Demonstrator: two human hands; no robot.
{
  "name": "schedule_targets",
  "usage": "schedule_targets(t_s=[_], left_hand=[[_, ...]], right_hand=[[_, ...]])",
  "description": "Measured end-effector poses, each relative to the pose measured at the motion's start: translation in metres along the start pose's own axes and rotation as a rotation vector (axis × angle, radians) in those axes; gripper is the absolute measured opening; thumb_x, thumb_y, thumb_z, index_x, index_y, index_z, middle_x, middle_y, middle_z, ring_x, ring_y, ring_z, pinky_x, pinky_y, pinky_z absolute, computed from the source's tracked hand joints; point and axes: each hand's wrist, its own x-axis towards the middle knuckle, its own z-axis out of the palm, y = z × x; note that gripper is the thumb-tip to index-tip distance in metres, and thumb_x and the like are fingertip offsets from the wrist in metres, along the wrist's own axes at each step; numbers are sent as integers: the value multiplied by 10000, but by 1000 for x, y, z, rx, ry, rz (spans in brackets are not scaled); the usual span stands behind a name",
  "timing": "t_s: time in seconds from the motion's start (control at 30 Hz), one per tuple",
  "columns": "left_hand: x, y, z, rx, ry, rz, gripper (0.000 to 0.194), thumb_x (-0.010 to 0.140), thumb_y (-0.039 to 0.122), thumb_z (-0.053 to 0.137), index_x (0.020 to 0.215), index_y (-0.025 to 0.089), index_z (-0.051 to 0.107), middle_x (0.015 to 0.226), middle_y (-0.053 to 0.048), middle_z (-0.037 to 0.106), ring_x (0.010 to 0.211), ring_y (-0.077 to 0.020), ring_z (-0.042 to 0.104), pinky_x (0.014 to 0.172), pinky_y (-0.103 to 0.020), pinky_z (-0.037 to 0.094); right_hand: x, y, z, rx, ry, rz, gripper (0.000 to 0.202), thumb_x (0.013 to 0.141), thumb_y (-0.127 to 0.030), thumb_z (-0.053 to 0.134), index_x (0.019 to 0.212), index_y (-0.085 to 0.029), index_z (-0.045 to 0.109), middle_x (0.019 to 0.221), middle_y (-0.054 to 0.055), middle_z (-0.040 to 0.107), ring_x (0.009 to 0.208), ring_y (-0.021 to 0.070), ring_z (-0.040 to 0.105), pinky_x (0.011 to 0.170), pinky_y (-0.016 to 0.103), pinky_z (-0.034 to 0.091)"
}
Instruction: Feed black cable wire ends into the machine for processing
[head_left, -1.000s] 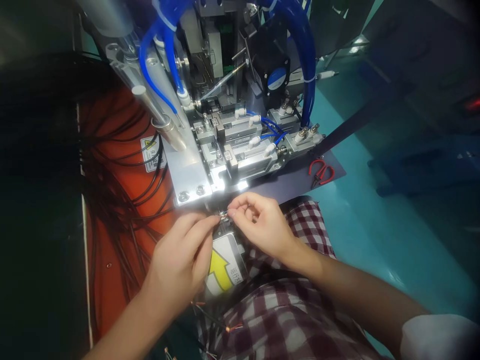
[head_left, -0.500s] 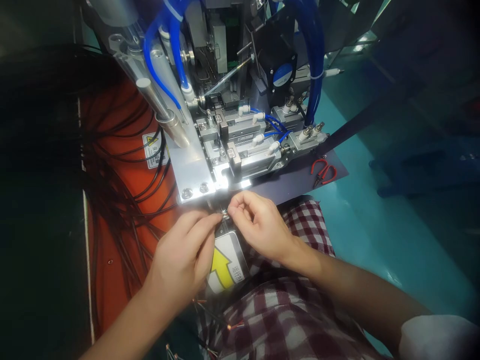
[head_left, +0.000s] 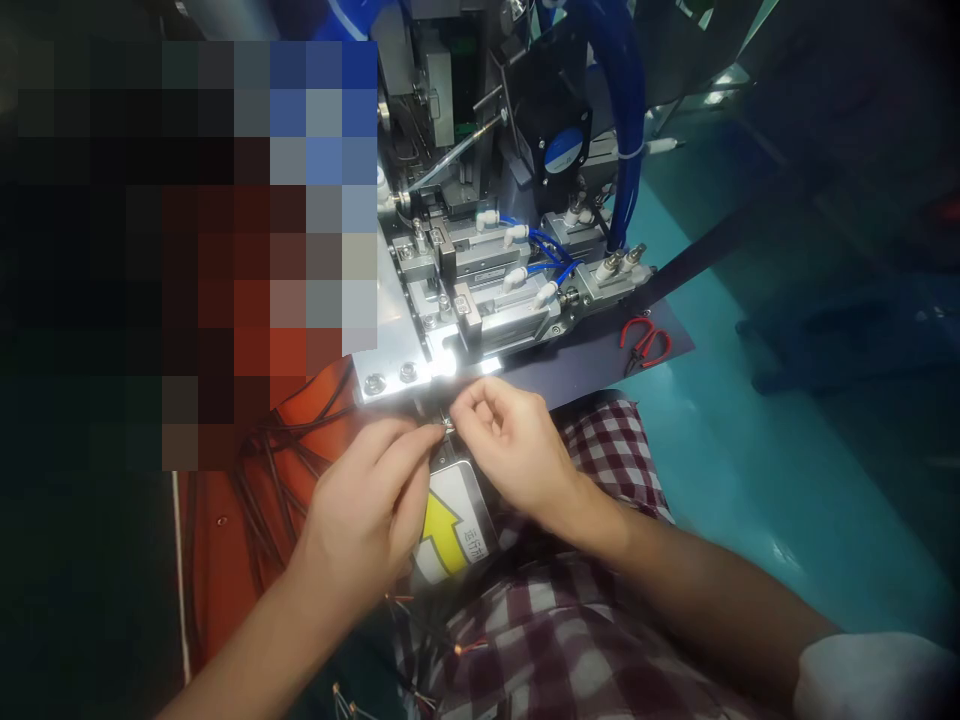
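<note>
the left hand (head_left: 367, 500) and the right hand (head_left: 514, 435) are brought close together at the front edge of a bright metal plate (head_left: 386, 345). between their fingertips a small, pale piece (head_left: 448, 425) can be seen, just above the top end of a white label (head_left: 457, 520) marked with a yellow arrow. the grip of the left hand is closed, thumb and forefinger being pinched together beside the piece; the grip of the right hand is closed too, its fingers curled in and its tips pressed together just beside the piece. whether the piece is held by either grip cannot be told, as it is too small and partly covered.

beyond the hands, metal cylinders (head_left: 499, 255) are mounted side by side, with white fittings and thin blue tubes (head_left: 551, 250) attached. a thick blue hose (head_left: 630, 120) is bound with a white tie. red-handled pliers (head_left: 645, 345) are laid on a dark grey surface (head_left: 581, 375), well apart from the right hand.

to the left, dark cables (head_left: 281, 480) are spread over an orange panel (head_left: 225, 570), its upper part being hidden by coarse blocks. below the hands, wires with bare copper ends (head_left: 459, 650) are seen by a checked cloth (head_left: 570, 640).
</note>
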Motion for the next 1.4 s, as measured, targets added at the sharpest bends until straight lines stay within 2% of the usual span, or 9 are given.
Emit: schedule_targets(t_s=[0.17, 0.47, 0.57, 0.73, 0.8, 1.0, 1.4], left_hand=[[0, 0, 0, -8, 2, 0, 209, 929, 69, 516, 1091, 131, 632, 958, -50, 620, 837, -122, 625, 773, -218, 506], [2, 2, -1, -11, 7, -16, 221, 927, 76, 511, 1091, 169, 627, 950, -41, 631, 827, -132, 639, 759, -228, 517], [1, 0, 0, -9, 3, -16, 225, 928, 77, 513, 1099, 177, 621, 957, -40, 630, 831, -133, 636, 765, -232, 515], [-1, -2, 0, -10, 0, -15, 236, 926, 65, 518, 1116, 162, 618, 959, -40, 620, 842, -125, 628, 779, -222, 507], [-1, -2, 0, -8, 1, -9, 224, 925, 62, 519, 1105, 148, 623, 962, -43, 620, 842, -122, 629, 783, -218, 506], [0, 0, 1, -4, 8, -13, 221, 933, 70, 511, 1100, 159, 626, 965, -41, 623, 855, -126, 634, 781, -221, 512], [-1, -1, 0, -10, -6, -13, 216, 931, 62, 521, 1103, 137, 628, 965, -46, 616, 852, -118, 623, 786, -215, 499]], right_hand=[[5, 12, -4, 287, -102, 225, 174, 831, -317, 606, 759, -159, 621, 545, -64, 456, 488, 82, 374, 468, 225, 286], [6, 8, -11, 366, -177, 287, 198, 804, -330, 648, 754, -139, 635, 550, -64, 449, 503, 76, 354, 472, 224, 257], [6, 9, -7, 348, -159, 240, 132, 777, -279, 646, 748, -152, 628, 557, -58, 473, 498, 81, 375, 471, 227, 277], [0, 10, -5, 48, -9, -105, 69, 825, -216, 602, 765, -183, 608, 519, -81, 404, 493, 83, 382, 518, 238, 316], [-2, 10, -5, -1, -8, -169, 86, 857, -213, 579, 779, -186, 601, 523, -80, 405, 496, 84, 385, 532, 242, 322], [-2, 13, -6, 77, -75, -66, 123, 898, -276, 570, 808, -194, 585, 537, -77, 434, 480, 88, 398, 510, 242, 322], [-3, 13, -7, 57, -81, -69, 123, 900, -262, 560, 801, -190, 574, 533, -80, 421, 486, 87, 395, 521, 244, 320]])
